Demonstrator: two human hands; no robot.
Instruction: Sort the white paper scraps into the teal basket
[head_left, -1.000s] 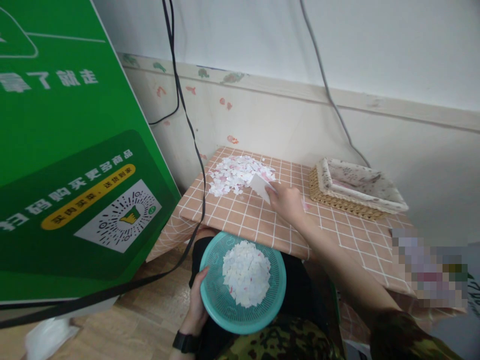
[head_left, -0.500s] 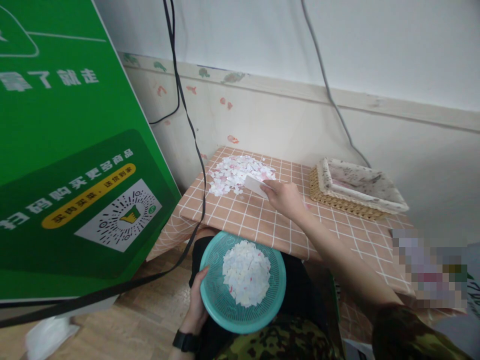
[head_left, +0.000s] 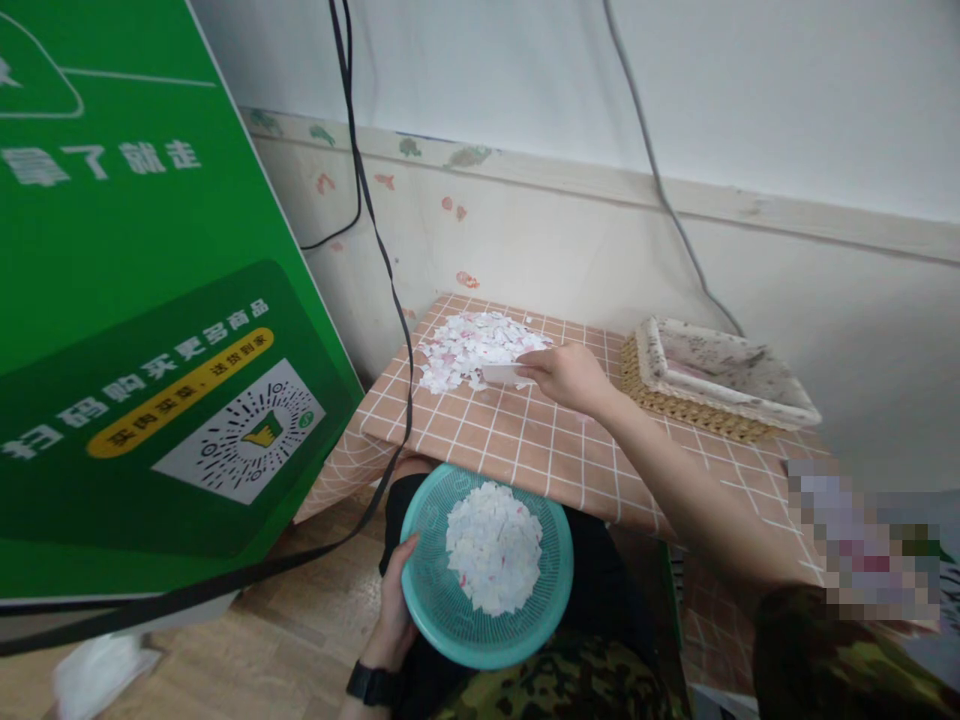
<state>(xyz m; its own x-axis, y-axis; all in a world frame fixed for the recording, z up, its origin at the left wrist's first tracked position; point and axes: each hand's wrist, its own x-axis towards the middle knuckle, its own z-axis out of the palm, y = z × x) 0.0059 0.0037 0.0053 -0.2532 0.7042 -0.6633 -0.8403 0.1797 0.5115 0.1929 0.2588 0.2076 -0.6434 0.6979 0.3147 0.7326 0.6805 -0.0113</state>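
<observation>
My left hand [head_left: 397, 597] grips the left rim of a round teal plastic basket [head_left: 553, 610], which rests on my lap below the table edge. Inside lies a heap of small white paper scraps [head_left: 495, 548], a few with pink marks. Over the table, my right hand [head_left: 564, 376] pinches a flat white card [head_left: 498, 374]. The card's edge is at the near right side of a loose pile of white and pinkish paper scraps [head_left: 469, 345]. My right fingertips partly cover the card.
The table wears a brown checked tablecloth [head_left: 480, 425]. A lined wicker basket [head_left: 705, 410] stands at its right. To the left rises a large green sign [head_left: 150, 230], with a black strap [head_left: 401, 400] hanging in front. Behind the table is a wall [head_left: 547, 250].
My right hand has shifted slightly up and right, and the card has turned to lie nearly level. My left hand and the teal basket stay in place.
</observation>
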